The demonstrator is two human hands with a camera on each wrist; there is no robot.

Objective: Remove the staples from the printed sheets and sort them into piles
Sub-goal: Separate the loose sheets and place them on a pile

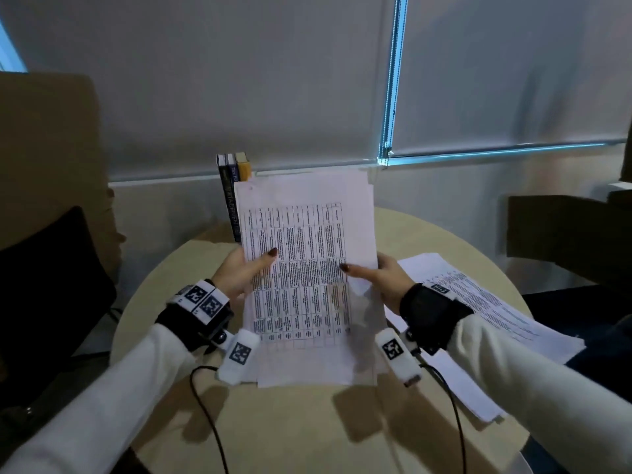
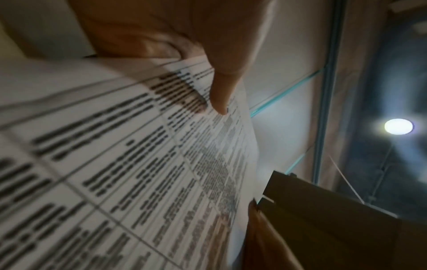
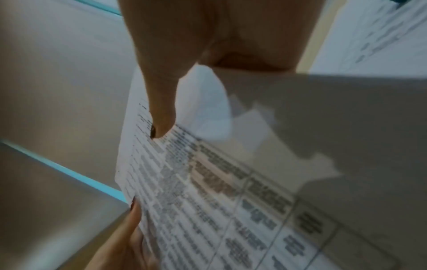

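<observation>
A sheaf of printed sheets [image 1: 304,268] with a table of text is held up above the round table [image 1: 307,429]. My left hand [image 1: 244,271] grips its left edge, thumb on the front; my right hand [image 1: 376,277] grips the right edge the same way. In the left wrist view the left thumb [image 2: 219,87] presses on the printed sheets [image 2: 138,164]. The right wrist view shows the right thumb [image 3: 161,109] on the printed sheets [image 3: 219,201]. No staple can be made out in the blurred frames.
A pile of printed sheets [image 1: 485,323] lies on the table's right side under my right forearm. Three books [image 1: 234,189] stand upright at the table's far edge. A dark chair [image 1: 51,285] is at the left. Cables hang from both wrists over the table.
</observation>
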